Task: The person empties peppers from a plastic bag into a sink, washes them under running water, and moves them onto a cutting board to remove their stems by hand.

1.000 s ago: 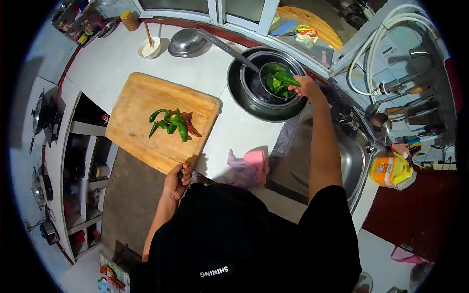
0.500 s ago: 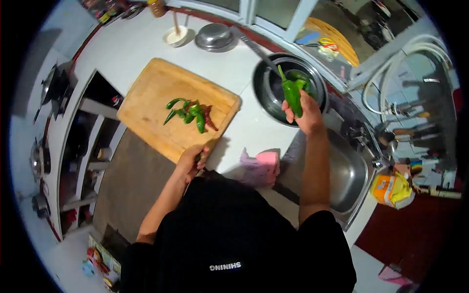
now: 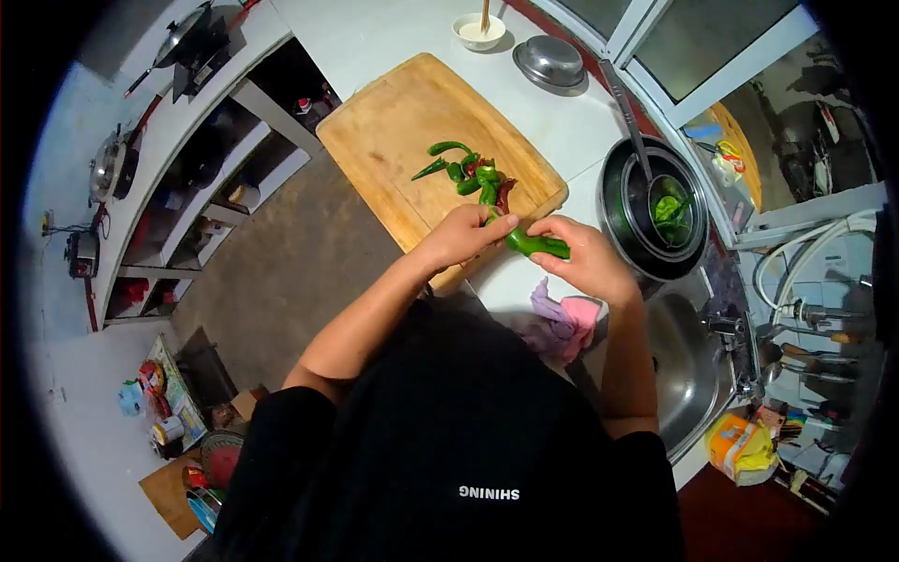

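Observation:
Between my two hands lies a long green pepper [image 3: 538,244], held over the near right corner of the cutting board [image 3: 379,145]. My left hand [image 3: 465,236] is closed on the end of the pepper toward the board, and its fingertips partly cover that end. With thumb and fingers, my right hand [image 3: 590,260] grips the thicker end. On the board just beyond my left hand is a small pile of green peppers [image 3: 466,175]. A dark red pepper [image 3: 505,194] rests at the pile's right side.
Right of the board stands a dark metal basin [image 3: 613,229] with a ladle [image 3: 626,117] and green peppers [image 3: 669,212] inside. Pink and purple cloths [image 3: 573,323] lie near the sink [image 3: 688,361]. Behind are an upturned metal bowl [image 3: 550,62] and a white bowl [image 3: 479,34].
My right hand has brought the green pepper from above the basin leftward to the board's corner. My left hand has met it there and taken hold. The view has turned.

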A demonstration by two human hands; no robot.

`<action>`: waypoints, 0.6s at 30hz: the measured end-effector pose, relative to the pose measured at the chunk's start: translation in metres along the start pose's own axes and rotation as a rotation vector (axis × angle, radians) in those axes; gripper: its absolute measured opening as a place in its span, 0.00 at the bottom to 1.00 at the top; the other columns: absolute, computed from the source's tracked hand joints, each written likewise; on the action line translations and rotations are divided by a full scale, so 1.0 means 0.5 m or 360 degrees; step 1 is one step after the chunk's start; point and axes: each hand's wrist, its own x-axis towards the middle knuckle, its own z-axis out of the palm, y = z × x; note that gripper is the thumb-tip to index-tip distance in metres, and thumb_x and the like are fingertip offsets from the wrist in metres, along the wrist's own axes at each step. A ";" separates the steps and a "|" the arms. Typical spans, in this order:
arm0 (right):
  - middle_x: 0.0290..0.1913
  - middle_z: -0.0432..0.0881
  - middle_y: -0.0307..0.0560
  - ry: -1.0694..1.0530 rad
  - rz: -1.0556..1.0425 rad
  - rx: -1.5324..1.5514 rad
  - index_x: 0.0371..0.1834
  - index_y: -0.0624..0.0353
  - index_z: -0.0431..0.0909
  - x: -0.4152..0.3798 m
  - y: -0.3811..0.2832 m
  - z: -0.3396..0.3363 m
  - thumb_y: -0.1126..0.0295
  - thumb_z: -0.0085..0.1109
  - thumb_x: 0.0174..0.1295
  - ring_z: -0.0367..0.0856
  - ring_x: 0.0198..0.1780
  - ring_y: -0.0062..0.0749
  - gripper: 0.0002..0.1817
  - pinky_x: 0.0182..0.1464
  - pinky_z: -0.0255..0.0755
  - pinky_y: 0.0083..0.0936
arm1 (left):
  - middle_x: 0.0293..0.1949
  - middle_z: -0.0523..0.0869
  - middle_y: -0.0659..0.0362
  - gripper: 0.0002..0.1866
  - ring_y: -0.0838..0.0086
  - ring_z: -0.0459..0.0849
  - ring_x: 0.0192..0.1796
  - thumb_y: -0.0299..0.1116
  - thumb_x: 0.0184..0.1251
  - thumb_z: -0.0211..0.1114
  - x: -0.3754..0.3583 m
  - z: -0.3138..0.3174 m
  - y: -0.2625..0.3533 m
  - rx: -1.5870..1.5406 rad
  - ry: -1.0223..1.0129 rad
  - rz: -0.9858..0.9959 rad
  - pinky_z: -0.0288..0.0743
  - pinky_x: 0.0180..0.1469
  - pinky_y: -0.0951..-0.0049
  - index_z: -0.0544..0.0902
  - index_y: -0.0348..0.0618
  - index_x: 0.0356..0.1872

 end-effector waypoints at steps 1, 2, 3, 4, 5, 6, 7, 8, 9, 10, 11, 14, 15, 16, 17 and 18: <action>0.40 0.77 0.47 0.0009 -0.0005 -0.0120 0.43 0.63 0.72 0.000 -0.005 0.005 0.69 0.61 0.52 0.78 0.42 0.36 0.17 0.44 0.71 0.26 | 0.18 0.73 0.66 0.23 0.82 0.69 0.22 0.52 0.64 0.54 -0.001 0.003 -0.010 -0.0016 0.0002 0.0002 0.63 0.24 0.78 0.77 0.41 0.21; 0.41 0.77 0.49 0.0017 -0.0011 -0.0239 0.43 0.63 0.72 -0.001 -0.010 0.011 0.68 0.61 0.52 0.78 0.43 0.40 0.17 0.45 0.71 0.28 | 0.18 0.72 0.67 0.23 0.82 0.68 0.21 0.52 0.65 0.53 -0.005 0.007 -0.014 -0.0032 0.0004 0.0002 0.62 0.24 0.79 0.77 0.41 0.22; 0.40 0.77 0.49 0.0016 -0.0051 -0.0353 0.43 0.62 0.73 0.002 -0.011 0.017 0.67 0.62 0.51 0.77 0.43 0.42 0.17 0.44 0.70 0.29 | 0.19 0.72 0.68 0.23 0.82 0.67 0.21 0.52 0.66 0.51 -0.009 0.011 -0.017 -0.0046 0.0008 0.0002 0.61 0.23 0.80 0.76 0.41 0.23; 0.40 0.76 0.50 0.0015 -0.0094 -0.0465 0.43 0.62 0.73 0.005 -0.010 0.025 0.66 0.62 0.51 0.76 0.42 0.44 0.18 0.44 0.70 0.30 | 0.18 0.71 0.67 0.24 0.82 0.67 0.21 0.52 0.66 0.51 -0.011 0.013 -0.018 0.0008 0.0012 -0.0008 0.61 0.23 0.80 0.76 0.41 0.22; 0.40 0.76 0.50 0.0018 -0.0140 -0.0578 0.43 0.61 0.73 0.009 -0.009 0.033 0.66 0.62 0.50 0.75 0.42 0.46 0.18 0.44 0.70 0.32 | 0.18 0.71 0.67 0.24 0.82 0.67 0.21 0.52 0.67 0.50 -0.011 0.014 -0.018 0.0065 0.0016 -0.0016 0.61 0.23 0.79 0.76 0.41 0.21; 0.39 0.76 0.49 0.0090 -0.0190 -0.0628 0.43 0.60 0.73 0.013 -0.009 0.042 0.65 0.61 0.51 0.75 0.41 0.45 0.18 0.42 0.70 0.33 | 0.17 0.71 0.66 0.25 0.82 0.67 0.21 0.52 0.67 0.49 -0.013 0.014 -0.015 0.0123 0.0021 -0.0024 0.61 0.23 0.79 0.76 0.40 0.20; 0.38 0.75 0.49 0.0163 -0.0241 -0.0677 0.43 0.59 0.73 0.017 -0.009 0.052 0.63 0.61 0.52 0.75 0.41 0.45 0.17 0.41 0.69 0.35 | 0.17 0.71 0.66 0.25 0.82 0.66 0.20 0.51 0.67 0.48 -0.017 0.012 -0.011 0.0088 0.0074 -0.0030 0.60 0.23 0.79 0.76 0.40 0.20; 0.37 0.75 0.48 0.0239 -0.0294 -0.0726 0.43 0.58 0.73 0.021 -0.012 0.060 0.62 0.60 0.52 0.75 0.40 0.44 0.17 0.40 0.69 0.36 | 0.16 0.71 0.66 0.26 0.82 0.66 0.20 0.51 0.68 0.47 -0.022 0.010 -0.003 0.0055 0.0128 -0.0036 0.60 0.23 0.79 0.76 0.40 0.19; 0.37 0.75 0.48 0.0282 -0.0296 -0.0722 0.43 0.58 0.73 0.023 -0.018 0.066 0.63 0.60 0.52 0.74 0.40 0.44 0.17 0.40 0.69 0.36 | 0.16 0.71 0.66 0.26 0.81 0.66 0.20 0.51 0.68 0.46 -0.026 0.009 0.002 0.0024 0.0181 -0.0040 0.60 0.23 0.78 0.76 0.40 0.19; 0.36 0.74 0.48 0.0326 -0.0296 -0.0718 0.44 0.59 0.73 0.022 -0.024 0.072 0.63 0.60 0.52 0.74 0.40 0.44 0.18 0.39 0.69 0.36 | 0.16 0.70 0.66 0.26 0.82 0.66 0.20 0.50 0.69 0.46 -0.027 0.010 0.001 -0.0044 0.0226 0.0005 0.60 0.23 0.79 0.75 0.40 0.19; 0.36 0.74 0.48 0.0370 -0.0293 -0.0711 0.44 0.59 0.72 0.021 -0.028 0.078 0.63 0.60 0.52 0.73 0.41 0.44 0.18 0.39 0.68 0.36 | 0.15 0.70 0.66 0.26 0.82 0.65 0.19 0.50 0.69 0.46 -0.028 0.014 -0.003 -0.0111 0.0269 0.0048 0.59 0.23 0.79 0.75 0.40 0.18; 0.35 0.73 0.47 0.0416 -0.0290 -0.0660 0.44 0.60 0.72 0.020 -0.030 0.086 0.64 0.61 0.51 0.73 0.40 0.43 0.19 0.38 0.67 0.36 | 0.14 0.69 0.66 0.25 0.82 0.64 0.18 0.49 0.69 0.46 -0.030 0.024 -0.016 -0.0277 0.0324 0.0045 0.57 0.22 0.80 0.74 0.41 0.18; 0.36 0.74 0.48 0.0423 -0.0278 -0.0646 0.44 0.60 0.72 0.020 -0.030 0.088 0.65 0.60 0.52 0.73 0.40 0.44 0.18 0.38 0.68 0.36 | 0.14 0.69 0.66 0.25 0.83 0.63 0.18 0.49 0.69 0.46 -0.030 0.026 -0.018 -0.0326 0.0330 0.0024 0.56 0.21 0.80 0.74 0.41 0.18; 0.36 0.74 0.48 0.0430 -0.0266 -0.0632 0.43 0.60 0.72 0.019 -0.030 0.090 0.65 0.60 0.52 0.74 0.40 0.45 0.17 0.39 0.68 0.36 | 0.14 0.69 0.66 0.25 0.83 0.63 0.18 0.49 0.69 0.46 -0.031 0.027 -0.018 -0.0363 0.0333 0.0011 0.56 0.21 0.80 0.74 0.41 0.17; 0.37 0.75 0.49 0.0438 -0.0252 -0.0617 0.42 0.61 0.72 0.017 -0.030 0.092 0.66 0.60 0.52 0.74 0.39 0.46 0.16 0.39 0.69 0.36 | 0.14 0.68 0.66 0.25 0.83 0.63 0.18 0.49 0.69 0.46 -0.033 0.029 -0.018 -0.0400 0.0335 -0.0004 0.56 0.21 0.81 0.74 0.41 0.17; 0.37 0.75 0.49 0.0443 -0.0251 -0.0590 0.42 0.61 0.72 0.015 -0.029 0.094 0.66 0.60 0.52 0.74 0.39 0.46 0.16 0.39 0.68 0.36 | 0.14 0.68 0.66 0.25 0.83 0.63 0.18 0.49 0.69 0.46 -0.035 0.032 -0.018 -0.0437 0.0337 -0.0019 0.55 0.21 0.81 0.74 0.41 0.17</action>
